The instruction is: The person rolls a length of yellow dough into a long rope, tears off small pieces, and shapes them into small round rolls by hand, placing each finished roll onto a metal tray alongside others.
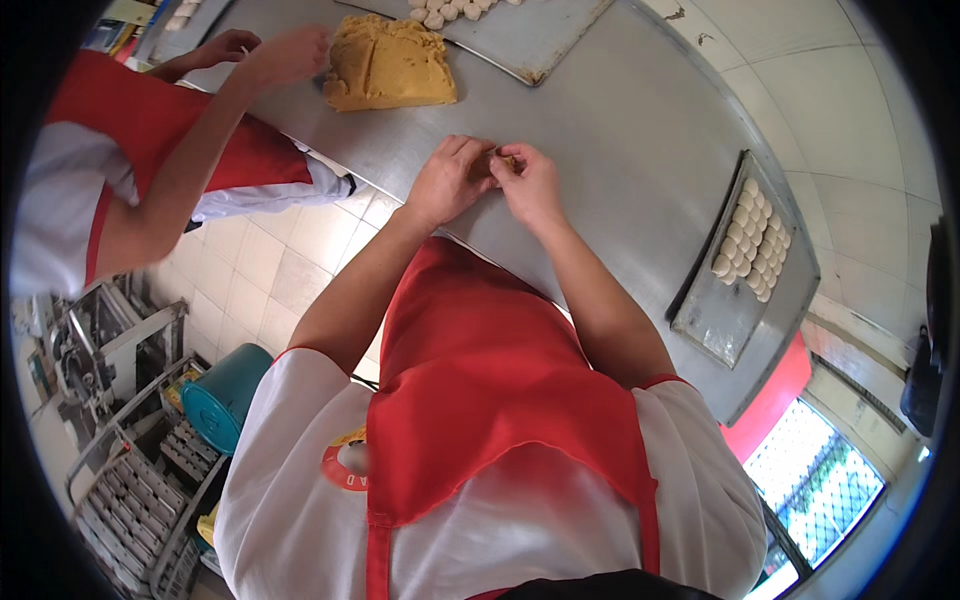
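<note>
My left hand (450,183) and my right hand (530,186) meet over the near edge of the metal table, fingers curled together. A small yellow-brown piece (510,162), similar in colour to the big block, shows between the fingertips; most of it is hidden, and any dough around it cannot be made out. Beyond my left hand sits a large block of yellow-brown filling (392,70), rough on top with a cut-looking front face. A co-worker's hand (292,55) is at the block's left side.
On the right of the metal table (620,150), a tray (715,325) carries rows of pale dough balls (745,235). Another tray (530,50) with dough pieces (445,10) lies at the far side. The co-worker in a red apron (190,130) stands left, near a teal bucket (222,395).
</note>
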The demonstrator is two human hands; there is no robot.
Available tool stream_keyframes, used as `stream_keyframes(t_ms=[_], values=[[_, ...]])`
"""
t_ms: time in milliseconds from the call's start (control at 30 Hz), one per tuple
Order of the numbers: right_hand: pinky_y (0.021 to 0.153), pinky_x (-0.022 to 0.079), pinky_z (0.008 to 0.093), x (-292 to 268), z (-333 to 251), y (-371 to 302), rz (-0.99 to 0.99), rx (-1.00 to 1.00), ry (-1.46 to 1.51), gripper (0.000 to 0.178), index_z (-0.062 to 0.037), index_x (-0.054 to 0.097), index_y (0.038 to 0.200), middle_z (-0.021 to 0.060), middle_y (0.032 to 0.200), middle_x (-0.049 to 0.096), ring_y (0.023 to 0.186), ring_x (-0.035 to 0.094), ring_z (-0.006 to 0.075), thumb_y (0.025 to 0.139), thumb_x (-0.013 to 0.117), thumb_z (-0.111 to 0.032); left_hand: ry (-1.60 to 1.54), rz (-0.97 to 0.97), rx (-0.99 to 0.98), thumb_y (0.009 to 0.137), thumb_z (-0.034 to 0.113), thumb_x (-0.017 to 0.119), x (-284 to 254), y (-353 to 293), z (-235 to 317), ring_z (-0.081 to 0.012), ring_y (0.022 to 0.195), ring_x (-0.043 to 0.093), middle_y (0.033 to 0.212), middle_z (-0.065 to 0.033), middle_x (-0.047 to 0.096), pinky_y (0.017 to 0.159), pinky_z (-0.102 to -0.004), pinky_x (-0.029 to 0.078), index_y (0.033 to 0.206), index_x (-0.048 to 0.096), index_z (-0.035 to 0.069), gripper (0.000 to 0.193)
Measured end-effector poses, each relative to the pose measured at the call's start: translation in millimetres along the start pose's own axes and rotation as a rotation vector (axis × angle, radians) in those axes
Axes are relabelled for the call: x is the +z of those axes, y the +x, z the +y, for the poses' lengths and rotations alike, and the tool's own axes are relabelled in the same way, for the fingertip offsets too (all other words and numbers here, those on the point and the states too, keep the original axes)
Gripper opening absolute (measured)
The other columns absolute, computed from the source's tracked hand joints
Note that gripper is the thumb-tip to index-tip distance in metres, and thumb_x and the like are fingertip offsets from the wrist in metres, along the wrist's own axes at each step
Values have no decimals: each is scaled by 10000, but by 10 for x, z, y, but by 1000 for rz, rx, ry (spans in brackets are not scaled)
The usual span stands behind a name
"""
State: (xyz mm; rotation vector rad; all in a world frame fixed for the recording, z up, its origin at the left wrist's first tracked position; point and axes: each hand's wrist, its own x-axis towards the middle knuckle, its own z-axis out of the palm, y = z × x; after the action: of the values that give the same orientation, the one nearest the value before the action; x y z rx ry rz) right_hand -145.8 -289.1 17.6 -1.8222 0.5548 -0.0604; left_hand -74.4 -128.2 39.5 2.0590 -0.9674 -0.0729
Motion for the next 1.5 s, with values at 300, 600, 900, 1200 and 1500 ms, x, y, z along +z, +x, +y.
stream_keyframes(t_ms=[300,600,900,1200,1500], values=[[778,570,303,-115,-225,166,235,22,11,235,19,742,1111,103,968,762,866,707,139,975,788,-168,69,-195,106,827,223,848,-122,136,-568,-332,1136,640,1122,-82,717,1020,-481,501,1162,734,97,375],[850,588,389,358,-1092,1573,116,-250,-352,336,-65,723,1270,157,1090,742,969,747,277,979,756,-227,-1005,23,-648,1079,336,664,-477,259,-458,-125,821,656,941,-76,710,717,-307,539,1231,644,-7,375],[855,589,373,233,-955,2153,203,-262,-421,326,-86,741,1228,147,1109,765,952,745,251,942,790,-235,-1201,24,-799,1118,258,578,-613,-137,-373,-122,750,632,852,-34,687,756,-278,530,1186,669,9,273],[761,581,355,-1490,372,-1057,146,309,-382,355,0,696,1099,99,872,765,812,731,224,919,856,-262,-1631,-23,-1081,1135,381,548,-135,-480,365,-133,722,670,895,-41,668,672,-246,568,1064,626,81,317],[1051,373,559,-1216,662,-612,432,-488,-1102,332,-147,675,1277,150,1331,577,1170,527,397,971,724,-268,-1394,42,-967,1105,357,623,905,-471,1067,-90,681,545,861,-16,614,592,-252,432,1129,633,60,298]])
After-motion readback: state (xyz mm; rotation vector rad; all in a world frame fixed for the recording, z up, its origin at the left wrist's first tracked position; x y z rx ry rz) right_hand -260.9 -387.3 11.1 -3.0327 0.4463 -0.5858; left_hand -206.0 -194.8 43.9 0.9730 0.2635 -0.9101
